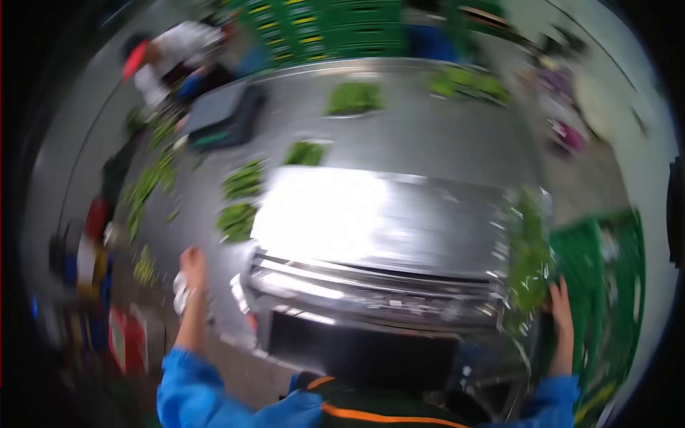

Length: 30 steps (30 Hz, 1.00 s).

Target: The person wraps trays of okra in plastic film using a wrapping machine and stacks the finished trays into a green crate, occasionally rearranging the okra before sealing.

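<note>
My left hand [193,271] is over the left side of the steel table, its fingers drawn together. A crumpled white thing [179,292] shows against this hand; what the fingers hold, if anything, cannot be made out. My right hand [561,303] is at the right end of a steel machine [428,221], fingers stretched out and apart. Beside those fingertips hang green vegetables in clear plastic [526,257], along the machine's right edge. Left of the machine lie green bundles [237,221], with another small bundle [305,153] behind it.
More green packs [354,98] lie at the table's far side. Loose green stalks [153,182] are scattered at left near a dark grey box-like device [217,114]. A person in white [189,46] works at far left. Green crates stand behind and at right [574,250].
</note>
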Each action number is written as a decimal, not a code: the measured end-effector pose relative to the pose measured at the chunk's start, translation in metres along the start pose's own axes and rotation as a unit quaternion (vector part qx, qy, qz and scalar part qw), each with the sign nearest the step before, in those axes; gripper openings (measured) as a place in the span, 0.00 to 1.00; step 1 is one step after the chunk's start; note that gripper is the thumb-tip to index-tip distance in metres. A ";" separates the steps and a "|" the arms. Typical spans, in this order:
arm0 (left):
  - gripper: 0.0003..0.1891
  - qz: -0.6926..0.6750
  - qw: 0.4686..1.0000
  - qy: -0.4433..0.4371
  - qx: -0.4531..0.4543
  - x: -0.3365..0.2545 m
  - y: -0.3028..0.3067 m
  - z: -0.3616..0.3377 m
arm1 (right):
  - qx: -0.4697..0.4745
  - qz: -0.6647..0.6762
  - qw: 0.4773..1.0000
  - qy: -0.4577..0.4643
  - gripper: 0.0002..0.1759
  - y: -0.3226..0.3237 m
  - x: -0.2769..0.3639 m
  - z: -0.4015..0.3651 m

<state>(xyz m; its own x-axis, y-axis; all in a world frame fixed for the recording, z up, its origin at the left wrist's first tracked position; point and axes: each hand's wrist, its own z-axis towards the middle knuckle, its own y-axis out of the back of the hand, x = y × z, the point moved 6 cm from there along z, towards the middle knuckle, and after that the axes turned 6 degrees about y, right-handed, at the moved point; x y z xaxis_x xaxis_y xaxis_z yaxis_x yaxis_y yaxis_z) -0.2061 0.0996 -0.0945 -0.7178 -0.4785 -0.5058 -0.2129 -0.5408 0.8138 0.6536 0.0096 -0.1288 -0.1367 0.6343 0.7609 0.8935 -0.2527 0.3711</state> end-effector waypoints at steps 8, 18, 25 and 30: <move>0.21 0.105 0.974 0.143 0.139 0.114 -0.137 0.069 | -0.186 -0.270 0.904 0.274 0.21 0.017 -0.024 -0.044; 0.09 -0.432 0.838 0.284 0.176 0.107 -0.155 0.060 | -0.160 -0.359 0.863 0.318 0.16 -0.106 0.081 -0.146; 0.10 -0.533 0.784 0.264 0.176 0.037 -0.036 0.075 | -0.058 -0.182 0.904 0.383 0.10 -0.229 0.177 -0.148; 0.09 -0.546 0.774 0.172 0.272 -0.071 0.008 0.061 | 0.045 -0.106 0.843 0.526 0.16 -0.325 0.259 -0.173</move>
<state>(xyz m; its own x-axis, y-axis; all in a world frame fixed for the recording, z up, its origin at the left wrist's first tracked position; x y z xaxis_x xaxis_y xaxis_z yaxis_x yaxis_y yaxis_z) -0.1970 0.1712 -0.0344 0.2860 -0.1480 -0.9467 -0.8820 -0.4269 -0.1997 0.2534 0.1292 0.0396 -0.5587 -0.3527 0.7507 0.8236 -0.1294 0.5522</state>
